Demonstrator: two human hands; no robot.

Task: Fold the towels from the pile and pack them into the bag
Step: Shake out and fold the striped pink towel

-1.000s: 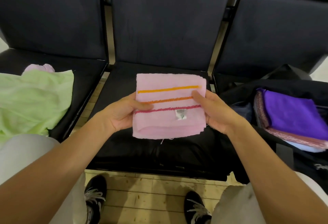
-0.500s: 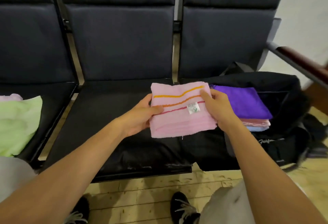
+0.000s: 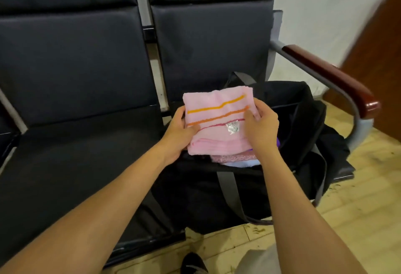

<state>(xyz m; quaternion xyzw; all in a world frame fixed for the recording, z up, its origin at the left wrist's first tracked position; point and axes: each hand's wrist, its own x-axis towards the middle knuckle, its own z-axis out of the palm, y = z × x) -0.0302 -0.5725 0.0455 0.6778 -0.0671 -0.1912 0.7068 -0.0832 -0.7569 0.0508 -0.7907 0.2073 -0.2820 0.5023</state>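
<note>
both hands (image 3: 219,131) gripping pink towel (image 3: 217,121), over bag (image 3: 303,126)

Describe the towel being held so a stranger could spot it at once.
Find the open black bag on the right-hand dark seat. Directly above its opening, the left hand and right hand hold a folded pink towel. Unlike the towels below it, it has yellow, orange and red stripes and a small white label.

1. A row of dark padded seats (image 3: 76,67) with metal dividers.
2. A reddish-brown armrest (image 3: 329,76) at the right end.
3. Pale wooden floor (image 3: 358,208).
4. White wall (image 3: 325,2).
5. A black shoe (image 3: 193,263).
</note>
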